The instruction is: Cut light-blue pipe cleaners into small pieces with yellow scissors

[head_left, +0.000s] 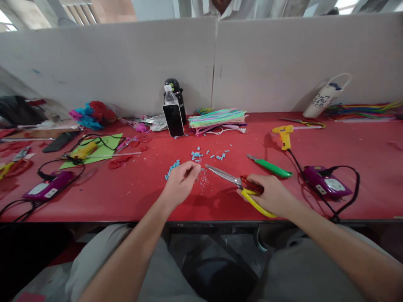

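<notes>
My right hand (264, 191) grips a pair of scissors (225, 175) with red and yellow handles, its blades pointing left toward my other hand. My left hand (182, 180) is closed in a pinch just left of the blade tips; whatever lies between thumb and finger is too small to make out. Beyond my fingers, short blue cut pieces (197, 155) are scattered on the red table (126, 201). More blue pieces (171, 167) are heaped beside my left hand, partly hidden by it. Tiny pale scraps lie below the blade tips.
A green box cutter (272, 167), a yellow glue gun (285, 136) and a purple power block (325, 182) with cables lie to the right. A phone (174, 120) leans on bottles at the back, next to a bundle of pastel pipe cleaners (217, 118). A person sits behind the partition (110, 63).
</notes>
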`<state>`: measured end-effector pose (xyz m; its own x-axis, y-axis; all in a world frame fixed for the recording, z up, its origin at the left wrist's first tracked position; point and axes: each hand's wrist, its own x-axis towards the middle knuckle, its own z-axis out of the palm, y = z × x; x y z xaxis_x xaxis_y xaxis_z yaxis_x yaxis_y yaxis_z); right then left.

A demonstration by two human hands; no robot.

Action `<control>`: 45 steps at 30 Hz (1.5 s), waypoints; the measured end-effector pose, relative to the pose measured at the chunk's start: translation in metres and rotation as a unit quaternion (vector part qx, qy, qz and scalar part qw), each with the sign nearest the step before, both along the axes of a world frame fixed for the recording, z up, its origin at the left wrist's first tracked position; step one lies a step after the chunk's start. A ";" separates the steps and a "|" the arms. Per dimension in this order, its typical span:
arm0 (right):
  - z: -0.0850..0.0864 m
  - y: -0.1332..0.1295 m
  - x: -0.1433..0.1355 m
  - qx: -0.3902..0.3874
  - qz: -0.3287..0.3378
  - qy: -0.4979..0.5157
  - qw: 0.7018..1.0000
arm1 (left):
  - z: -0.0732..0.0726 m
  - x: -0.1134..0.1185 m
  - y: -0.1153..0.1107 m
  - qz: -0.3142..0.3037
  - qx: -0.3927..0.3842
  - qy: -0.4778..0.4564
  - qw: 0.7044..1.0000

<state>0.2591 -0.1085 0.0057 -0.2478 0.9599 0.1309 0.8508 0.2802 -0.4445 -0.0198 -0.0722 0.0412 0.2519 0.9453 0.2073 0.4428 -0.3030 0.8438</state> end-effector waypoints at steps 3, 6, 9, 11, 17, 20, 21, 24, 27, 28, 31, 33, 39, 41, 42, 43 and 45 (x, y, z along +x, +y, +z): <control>-0.001 0.000 0.001 -0.007 0.004 -0.006 1.000 | 0.000 0.000 0.000 0.001 0.002 0.004 1.000; -0.002 0.001 0.001 -0.019 -0.005 -0.011 1.000 | 0.000 0.001 -0.001 0.002 0.003 0.006 1.000; -0.003 0.002 0.001 -0.029 -0.011 -0.012 0.999 | 0.000 0.002 -0.001 0.000 0.006 0.004 1.000; -0.003 0.002 0.000 -0.033 -0.014 -0.014 0.999 | 0.000 0.003 -0.001 -0.001 0.007 0.003 1.000; -0.002 0.002 0.001 -0.038 -0.015 -0.020 0.999 | -0.002 0.002 -0.001 -0.001 0.004 0.007 1.000; -0.003 0.002 0.002 -0.033 -0.010 -0.029 0.999 | -0.003 0.002 -0.001 0.000 0.000 0.007 1.000; -0.003 0.002 0.002 -0.031 -0.010 -0.029 0.999 | -0.003 0.002 -0.001 0.001 -0.001 0.007 1.000; -0.004 0.002 0.001 -0.019 -0.015 -0.016 1.000 | -0.001 0.003 -0.001 0.005 -0.005 0.003 1.000; -0.004 0.001 0.000 -0.006 -0.013 0.007 1.000 | -0.001 0.004 -0.001 0.004 -0.007 0.003 1.000; -0.003 0.001 0.000 -0.004 -0.009 0.013 1.000 | -0.001 0.004 -0.001 0.005 -0.005 0.005 1.000; -0.002 0.000 0.000 -0.012 0.001 0.015 1.000 | -0.001 0.004 -0.001 0.009 0.003 0.009 1.000; -0.001 0.000 0.000 -0.017 -0.002 0.008 1.000 | -0.002 0.004 -0.001 0.009 0.003 0.006 1.000; -0.003 0.001 0.000 -0.030 -0.006 -0.010 0.999 | -0.003 0.003 -0.002 0.007 0.001 0.006 1.000; -0.002 0.001 0.000 -0.035 -0.007 -0.015 0.999 | -0.003 0.003 -0.002 0.006 0.000 0.005 1.000; -0.002 0.001 0.000 -0.037 -0.006 -0.017 0.999 | -0.003 0.003 -0.002 0.006 -0.001 0.004 1.000; -0.001 0.001 0.000 -0.038 -0.004 -0.019 0.999 | -0.003 0.003 -0.002 0.006 -0.001 0.004 1.000; 0.001 0.001 0.000 -0.040 0.001 -0.022 0.999 | -0.003 0.003 -0.001 0.006 -0.001 0.005 1.000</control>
